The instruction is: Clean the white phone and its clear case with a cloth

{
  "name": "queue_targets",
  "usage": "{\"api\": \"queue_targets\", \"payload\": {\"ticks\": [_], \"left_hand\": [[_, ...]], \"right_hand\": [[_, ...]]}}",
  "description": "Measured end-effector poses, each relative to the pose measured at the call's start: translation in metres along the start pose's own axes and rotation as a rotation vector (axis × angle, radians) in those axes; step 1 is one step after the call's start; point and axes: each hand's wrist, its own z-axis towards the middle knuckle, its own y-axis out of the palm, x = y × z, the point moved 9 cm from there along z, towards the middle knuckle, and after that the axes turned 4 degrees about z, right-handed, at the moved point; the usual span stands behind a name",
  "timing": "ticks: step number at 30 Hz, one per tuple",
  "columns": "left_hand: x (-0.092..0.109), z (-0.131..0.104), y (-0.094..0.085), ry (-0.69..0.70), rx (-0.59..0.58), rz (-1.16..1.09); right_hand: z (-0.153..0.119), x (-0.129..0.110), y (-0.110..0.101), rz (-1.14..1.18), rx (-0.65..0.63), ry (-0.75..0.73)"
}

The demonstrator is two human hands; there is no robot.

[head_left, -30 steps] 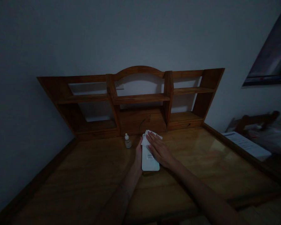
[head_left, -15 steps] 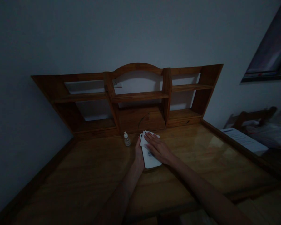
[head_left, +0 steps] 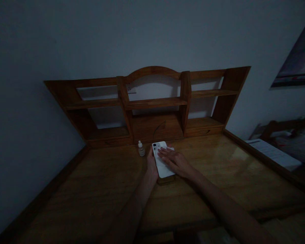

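My left hand (head_left: 151,164) grips a white phone (head_left: 166,173) along its left edge, and the phone's back faces up with a dark camera lens at the top left corner. My right hand (head_left: 177,162) lies across the phone with its fingers close together, pressing a thin white wipe (head_left: 171,148) onto the back. Part of the wipe is hidden by those fingers. To the left of the phone, a small clear dropper bottle (head_left: 141,150) with a white cap stands upright on the wooden desk (head_left: 112,179).
A wooden shelf unit (head_left: 156,102) rises along the desk's back edge, against the wall. Raised wooden rims (head_left: 254,154) border the desk at the sides. Beyond the right rim lie printed papers (head_left: 273,154) and a wooden chair (head_left: 287,127).
My right hand has slid the wipe down and right over the phone's back, uncovering the camera corner. The view has shifted slightly. My left hand still holds the phone.
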Motion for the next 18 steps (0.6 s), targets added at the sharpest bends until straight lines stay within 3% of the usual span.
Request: {"api": "queue_targets", "payload": {"ticks": [6,18], "left_hand": [[-0.004,-0.002,0.006,-0.041,-0.016,0.023],[-0.008,-0.004,0.007,-0.067,-0.005,0.016]], "right_hand": [[-0.004,-0.004,-0.001,0.146,-0.008,0.008],[-0.001,0.011,-0.006,0.030,0.134,0.062]]}}
